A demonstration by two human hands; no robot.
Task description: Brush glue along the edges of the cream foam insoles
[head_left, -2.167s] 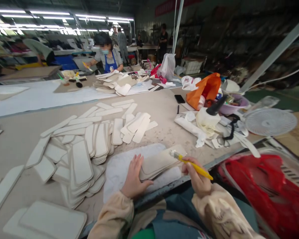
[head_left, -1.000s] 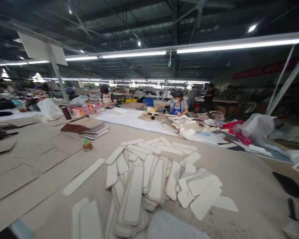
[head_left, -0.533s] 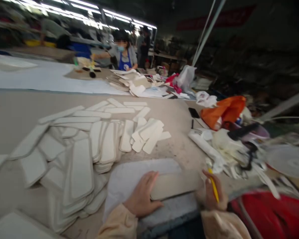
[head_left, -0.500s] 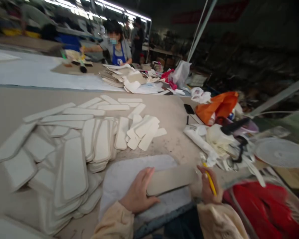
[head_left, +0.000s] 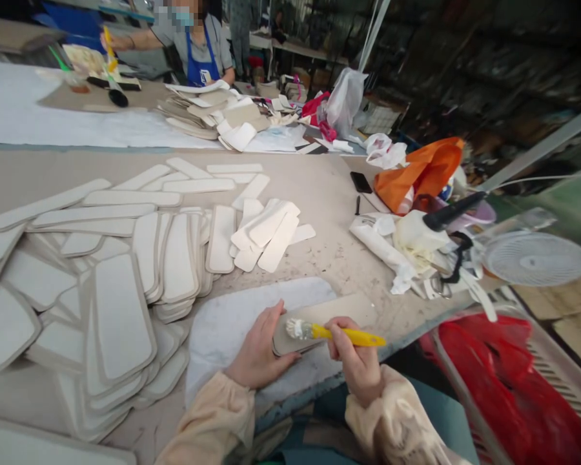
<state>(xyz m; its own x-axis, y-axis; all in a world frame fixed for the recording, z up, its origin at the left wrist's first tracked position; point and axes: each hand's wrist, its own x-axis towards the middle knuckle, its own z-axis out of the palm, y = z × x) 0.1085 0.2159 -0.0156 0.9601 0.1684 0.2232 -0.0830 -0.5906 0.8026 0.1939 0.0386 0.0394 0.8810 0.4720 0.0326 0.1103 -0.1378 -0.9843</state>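
Note:
My right hand (head_left: 356, 358) grips a brush with a yellow handle (head_left: 358, 337). Its white-coated bristles (head_left: 297, 328) are over the left part of a long grey-beige panel (head_left: 339, 311) with rounded corners. At the panel's left end, my left hand (head_left: 256, 352) holds it between the thumb below and the fingers above. Beneath the panel lies a white sheet (head_left: 213, 329) near the table's front edge. Left of my hands, many white rounded panels (head_left: 123, 316) are heaped in overlapping piles, and smaller strips (head_left: 271, 229) lie fanned out behind.
On the right are a white bottle with a black nozzle (head_left: 421, 229), an orange bag (head_left: 421, 174), a phone (head_left: 361, 182) and a round plastic lid (head_left: 535, 258). A crate with red plastic (head_left: 503, 381) stands beside the table. Across it, a co-worker in a blue apron (head_left: 201, 58) holds a brush.
My right hand has moved left with the brush, from beyond the panel's right end to over its left part. My left hand keeps its hold. The view has tipped downward.

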